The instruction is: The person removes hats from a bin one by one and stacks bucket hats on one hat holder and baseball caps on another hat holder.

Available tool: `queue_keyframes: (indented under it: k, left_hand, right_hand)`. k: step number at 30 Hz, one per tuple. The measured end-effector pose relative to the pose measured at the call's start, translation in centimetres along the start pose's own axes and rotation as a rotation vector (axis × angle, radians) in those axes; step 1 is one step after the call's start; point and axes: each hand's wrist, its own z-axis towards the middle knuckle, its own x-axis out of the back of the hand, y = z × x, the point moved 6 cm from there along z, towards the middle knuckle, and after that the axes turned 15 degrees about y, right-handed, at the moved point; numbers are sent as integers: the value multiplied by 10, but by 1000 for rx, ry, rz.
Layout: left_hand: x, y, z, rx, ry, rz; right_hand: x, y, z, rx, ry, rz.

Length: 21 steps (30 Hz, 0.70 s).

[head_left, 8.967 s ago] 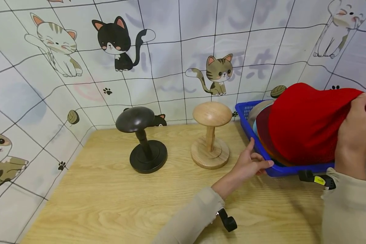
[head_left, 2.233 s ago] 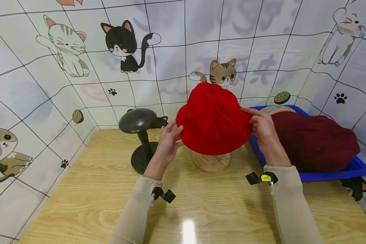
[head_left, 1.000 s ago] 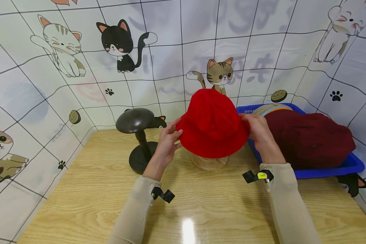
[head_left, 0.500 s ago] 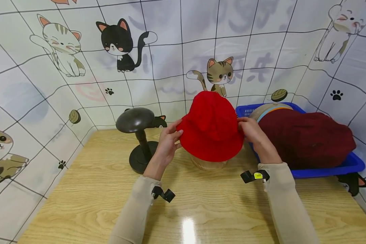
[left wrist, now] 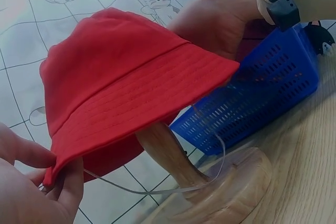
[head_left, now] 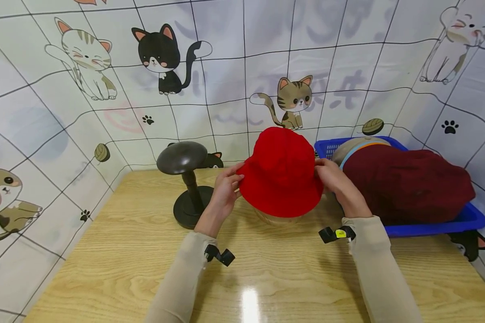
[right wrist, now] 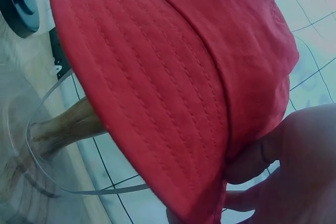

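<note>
A red bucket hat (head_left: 284, 175) sits over the pale wooden hat stand, hiding its rounded top. In the left wrist view the stand's post (left wrist: 176, 161) enters the hat from below, above its round base (left wrist: 236, 187). My left hand (head_left: 223, 193) pinches the left edge of the brim between thumb and fingers. At the opposite side, my right hand (head_left: 341, 184) holds the brim, thumb and fingers on either face of it in the right wrist view. A thin pale cord (left wrist: 223, 153) hangs in a loop under the hat, around the post.
A black hat stand (head_left: 182, 159) without a hat stands left of the wooden one. At the right, a blue basket (head_left: 432, 229) contains a dark red cloth item (head_left: 408, 184) and a beige one (head_left: 347, 150). A cat-patterned sheet (head_left: 226, 89) rises behind the wooden table (head_left: 125, 251).
Nine seconds ago the right hand was lifting the red hat from the basket while the left hand touched its rim. Since then both hands have brought it over the wooden stand and lowered it.
</note>
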Motion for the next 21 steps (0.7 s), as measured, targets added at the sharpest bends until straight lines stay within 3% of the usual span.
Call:
queue_keyframes:
  k: [14, 21]
  left_hand:
    - [3, -10, 4, 63, 32, -15]
    - [2, -14, 6, 88, 32, -10]
  right_hand:
    - [-4, 3, 1, 19, -20, -111]
    - [-5, 2, 0, 13, -36, -97]
